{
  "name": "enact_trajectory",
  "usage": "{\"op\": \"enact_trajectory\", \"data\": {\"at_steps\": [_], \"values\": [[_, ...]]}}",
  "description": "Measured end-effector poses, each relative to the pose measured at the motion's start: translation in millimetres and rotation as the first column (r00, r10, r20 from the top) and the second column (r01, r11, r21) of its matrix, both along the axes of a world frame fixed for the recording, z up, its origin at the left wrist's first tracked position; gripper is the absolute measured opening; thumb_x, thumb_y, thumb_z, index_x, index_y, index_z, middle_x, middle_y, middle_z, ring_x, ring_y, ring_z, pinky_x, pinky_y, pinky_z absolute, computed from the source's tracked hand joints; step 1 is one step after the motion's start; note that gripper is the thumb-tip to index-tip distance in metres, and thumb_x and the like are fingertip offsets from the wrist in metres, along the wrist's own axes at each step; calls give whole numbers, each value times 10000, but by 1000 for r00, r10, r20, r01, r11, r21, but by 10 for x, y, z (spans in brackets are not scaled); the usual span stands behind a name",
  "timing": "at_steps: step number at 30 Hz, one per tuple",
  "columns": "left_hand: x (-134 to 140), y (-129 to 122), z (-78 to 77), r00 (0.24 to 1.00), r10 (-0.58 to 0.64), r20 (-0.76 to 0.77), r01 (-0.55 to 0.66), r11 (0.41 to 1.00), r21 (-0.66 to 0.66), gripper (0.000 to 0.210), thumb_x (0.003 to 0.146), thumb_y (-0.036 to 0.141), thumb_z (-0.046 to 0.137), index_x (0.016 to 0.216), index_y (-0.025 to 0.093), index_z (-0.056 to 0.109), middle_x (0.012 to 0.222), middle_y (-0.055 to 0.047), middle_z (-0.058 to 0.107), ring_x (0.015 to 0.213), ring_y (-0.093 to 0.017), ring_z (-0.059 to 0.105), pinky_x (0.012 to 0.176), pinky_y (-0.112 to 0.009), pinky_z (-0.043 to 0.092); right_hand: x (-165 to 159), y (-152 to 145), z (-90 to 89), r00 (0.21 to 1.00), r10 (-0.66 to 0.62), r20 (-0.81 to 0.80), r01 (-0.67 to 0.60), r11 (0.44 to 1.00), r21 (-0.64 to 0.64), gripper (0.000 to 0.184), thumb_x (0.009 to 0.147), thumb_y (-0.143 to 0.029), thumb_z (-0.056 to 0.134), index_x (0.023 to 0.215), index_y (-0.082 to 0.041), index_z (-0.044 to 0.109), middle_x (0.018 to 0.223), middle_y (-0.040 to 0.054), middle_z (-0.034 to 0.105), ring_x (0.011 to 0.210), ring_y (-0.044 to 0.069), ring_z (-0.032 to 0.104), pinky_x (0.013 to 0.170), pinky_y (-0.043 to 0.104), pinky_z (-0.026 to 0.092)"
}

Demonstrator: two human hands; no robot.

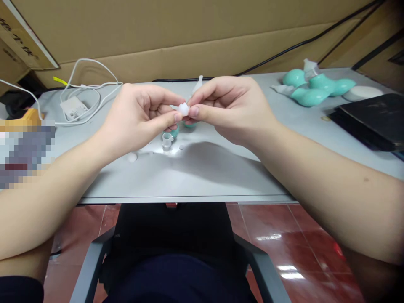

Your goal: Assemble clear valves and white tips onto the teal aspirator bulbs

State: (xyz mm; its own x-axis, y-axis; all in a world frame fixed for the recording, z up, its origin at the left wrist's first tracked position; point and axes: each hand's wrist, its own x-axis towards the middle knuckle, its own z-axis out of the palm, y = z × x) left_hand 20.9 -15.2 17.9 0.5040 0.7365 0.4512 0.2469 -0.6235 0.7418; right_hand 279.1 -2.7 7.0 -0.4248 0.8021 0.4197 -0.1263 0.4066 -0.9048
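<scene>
Above the desk, my left hand (142, 113) and my right hand (227, 107) meet with fingertips pinched. Between them is a small white, soft-looking piece (183, 109), gripped from both sides. A thin translucent tip (198, 83) rises just behind my right fingers; its lower part is hidden. Below my left fingers stands a small clear plastic cup-like part (167, 141), with part of a teal object (175, 131) showing beside it. Small white bits lie around it, including a round disc (132, 156) and a smaller one (181, 147).
Several teal bulbs (315, 90) with clear tips lie at the back right, beside a white round object (362, 93) and a black flat case (372, 120). A white adapter (74, 108) with a looped cable sits at the left. Cardboard (189, 38) walls the back of the grey desk (202, 181).
</scene>
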Motion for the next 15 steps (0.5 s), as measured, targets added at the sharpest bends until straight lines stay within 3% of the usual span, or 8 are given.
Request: {"op": "enact_trajectory", "data": {"at_steps": [9,15], "values": [[11,-36,-26,1000,21,18,-22,1000,20,588,1038,823,1040,1158,253,956,939,-69,953,788,-256,857,718,-440,786,-42,-71,4,999,-50,-18,50,999,10,558,729,-605,1294,902,-282,872,927,53,860,895,259,796,897,461,735],[10,-35,-26,998,58,26,-59,997,43,522,1033,762,1048,1147,258,974,973,-80,955,830,-270,877,727,-433,769,-66,-102,10,994,-106,-22,106,994,35,463,784,-570,1254,998,-294,951,1089,101,968,1050,354,871,1054,579,785]]}}
